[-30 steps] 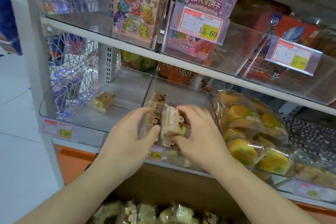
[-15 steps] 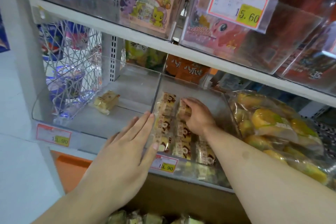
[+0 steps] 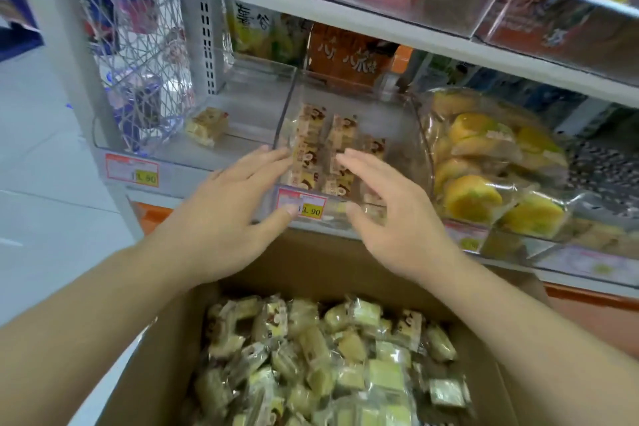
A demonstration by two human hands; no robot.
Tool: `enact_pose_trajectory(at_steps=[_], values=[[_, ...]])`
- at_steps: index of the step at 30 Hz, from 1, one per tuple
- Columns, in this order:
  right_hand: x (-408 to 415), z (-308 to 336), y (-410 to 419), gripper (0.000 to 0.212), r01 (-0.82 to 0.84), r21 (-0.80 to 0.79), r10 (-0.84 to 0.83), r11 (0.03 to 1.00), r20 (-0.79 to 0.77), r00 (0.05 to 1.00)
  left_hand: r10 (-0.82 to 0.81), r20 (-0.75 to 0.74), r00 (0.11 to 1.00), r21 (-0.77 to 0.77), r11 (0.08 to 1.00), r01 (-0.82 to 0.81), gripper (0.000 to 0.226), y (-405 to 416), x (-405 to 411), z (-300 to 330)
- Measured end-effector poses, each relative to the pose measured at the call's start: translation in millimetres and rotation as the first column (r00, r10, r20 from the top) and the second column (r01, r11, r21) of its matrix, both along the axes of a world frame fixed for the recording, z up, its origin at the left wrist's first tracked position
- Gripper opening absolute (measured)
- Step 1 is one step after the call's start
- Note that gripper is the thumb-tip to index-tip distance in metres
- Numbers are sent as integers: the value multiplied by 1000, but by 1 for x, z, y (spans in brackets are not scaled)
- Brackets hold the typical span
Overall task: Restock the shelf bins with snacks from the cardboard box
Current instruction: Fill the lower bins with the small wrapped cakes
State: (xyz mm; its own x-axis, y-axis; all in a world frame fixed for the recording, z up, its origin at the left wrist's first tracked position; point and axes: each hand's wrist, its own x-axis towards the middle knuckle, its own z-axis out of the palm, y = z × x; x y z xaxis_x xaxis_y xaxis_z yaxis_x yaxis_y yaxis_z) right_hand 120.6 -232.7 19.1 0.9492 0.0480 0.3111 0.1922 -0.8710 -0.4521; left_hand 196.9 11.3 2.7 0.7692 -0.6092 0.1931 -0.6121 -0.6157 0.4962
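Note:
A clear middle shelf bin (image 3: 397, 121) holds rows of small wrapped snack cakes (image 3: 311, 128) along its left side. My left hand (image 3: 224, 218) hovers in front of the bin's left corner, fingers straight, holding nothing. My right hand (image 3: 390, 218) hangs in front of the bin's front wall, fingers spread and empty. Below both hands stands an open cardboard box (image 3: 173, 339) filled with several of the same wrapped snacks (image 3: 328, 356).
The left bin (image 3: 249, 121) holds a single wrapped cake (image 3: 206, 126). The right bin is piled with bagged yellow cakes (image 3: 484, 166). Price tags (image 3: 304, 206) line the shelf edge. A wire mesh side panel (image 3: 138, 62) closes the left end. The upper shelf (image 3: 380, 24) carries boxed snacks.
My right hand has come out of the middle bin and now hovers in front of it, empty. The view tilted down, revealing the cardboard box. My left hand stays near the bin's corner.

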Motion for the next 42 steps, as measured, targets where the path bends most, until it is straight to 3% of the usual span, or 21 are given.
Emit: enact_pose_trajectory(at_steps=[3,6,10,15,21,26,33,37,42], values=[[-69,-42,6,57,-91,-5,90,996,-122,988,-93,-7,996,21,995,93,70,6,-23,-6],[-114,-104,-11,56,-40,-11,34,999,-367,930,-136,-53,989,60,988,139,66,-9,-51,-25],[-138,-156,-37,61,58,-110,-114,992,-607,787,-190,-212,959,204,951,234,52,-33,-86,-87],[-149,-200,-54,77,-6,-137,-104,991,-778,620,-150,-378,914,374,878,299,57,-47,-102,-173],[-158,-249,-68,95,-43,-169,-117,985,-822,557,-68,-461,885,387,882,270,79,-73,-92,-255],[-159,-262,-58,74,-172,-198,-50,965,-784,619,-42,-471,881,396,882,254,97,-102,-79,-294],[-157,-258,-54,39,-116,-176,-61,978,-763,644,-8,-442,897,335,926,174,78,-111,-75,-313],[-149,-231,-54,42,85,-58,-98,995,-769,632,27,-524,851,291,945,149,75,-107,-77,-291],[-133,-163,-60,42,345,57,-203,937,-714,670,30,-679,733,84,996,37,56,-101,-68,-222]])
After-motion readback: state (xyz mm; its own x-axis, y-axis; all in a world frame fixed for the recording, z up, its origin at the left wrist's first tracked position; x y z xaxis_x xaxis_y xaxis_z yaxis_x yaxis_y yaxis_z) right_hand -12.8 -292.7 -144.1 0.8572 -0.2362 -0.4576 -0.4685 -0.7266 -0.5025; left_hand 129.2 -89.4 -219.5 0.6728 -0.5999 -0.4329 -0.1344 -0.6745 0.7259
